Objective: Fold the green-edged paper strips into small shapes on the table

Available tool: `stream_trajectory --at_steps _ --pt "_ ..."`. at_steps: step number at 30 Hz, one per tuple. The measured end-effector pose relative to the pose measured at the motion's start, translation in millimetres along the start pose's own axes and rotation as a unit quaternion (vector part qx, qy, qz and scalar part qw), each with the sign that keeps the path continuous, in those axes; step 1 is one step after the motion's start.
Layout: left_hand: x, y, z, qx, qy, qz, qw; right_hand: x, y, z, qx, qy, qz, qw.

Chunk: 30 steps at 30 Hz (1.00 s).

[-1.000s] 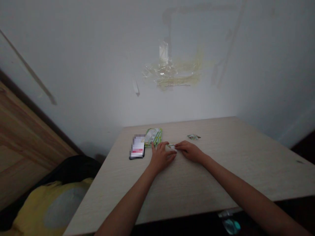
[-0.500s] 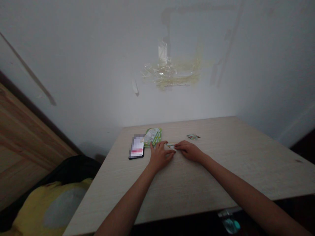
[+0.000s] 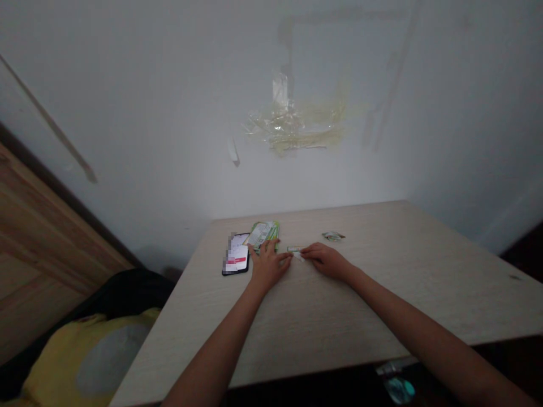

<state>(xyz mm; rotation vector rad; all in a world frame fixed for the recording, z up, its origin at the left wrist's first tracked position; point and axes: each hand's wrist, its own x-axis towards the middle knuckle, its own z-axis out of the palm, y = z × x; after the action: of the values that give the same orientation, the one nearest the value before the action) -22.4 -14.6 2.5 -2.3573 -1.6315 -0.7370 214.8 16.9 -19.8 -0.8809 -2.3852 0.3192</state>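
Flat on the light wooden table lies a small folded wrapper (image 3: 293, 249), green and white, between my two hands. My right hand (image 3: 326, 262) has its fingers together, pinching the wrapper's right end against the tabletop. With fingers spread, my left hand (image 3: 268, 269) reaches over the near edge of a stack of green-and-white packets (image 3: 262, 232); its thumb points at the wrapper's left end. Beyond my right hand rests another folded wrapper (image 3: 333, 236), apart from both hands.
A phone (image 3: 238, 257) with a lit screen lies left of the packets. The table (image 3: 339, 328) meets a wall with peeling clear tape (image 3: 282, 121). A bottle (image 3: 401, 390) shows below the front edge. Yellow fabric (image 3: 59, 356) and wooden furniture (image 3: 34, 226) are on the left.
My left hand has shifted left, off the wrapper and onto the packets' edge, its fingers spreading wider. My right hand stays in place on the wrapper.
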Motion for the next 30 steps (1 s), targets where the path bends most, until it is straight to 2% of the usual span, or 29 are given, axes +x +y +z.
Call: stream_trajectory --at_steps 7,15,22,26,30 --pt "2 -4 1.4 0.021 0.021 -0.018 0.999 0 -4 -2 0.0 0.01 -0.003 1.0" --pt "-1 -5 6.4 0.034 0.016 -0.016 0.999 1 -4 -3 0.011 0.006 0.002 1.0" --pt "-6 -5 3.6 -0.002 -0.006 0.02 1.0 0 -2 -2 0.028 -0.005 0.006 1.0" --pt "-10 2 3.7 -0.048 -0.037 0.074 0.995 0 -3 -2 0.023 0.0 0.006 1.0" --pt "-13 10 6.7 -0.086 -0.063 0.098 0.989 -1 0 0 0.017 0.018 0.003 1.0"
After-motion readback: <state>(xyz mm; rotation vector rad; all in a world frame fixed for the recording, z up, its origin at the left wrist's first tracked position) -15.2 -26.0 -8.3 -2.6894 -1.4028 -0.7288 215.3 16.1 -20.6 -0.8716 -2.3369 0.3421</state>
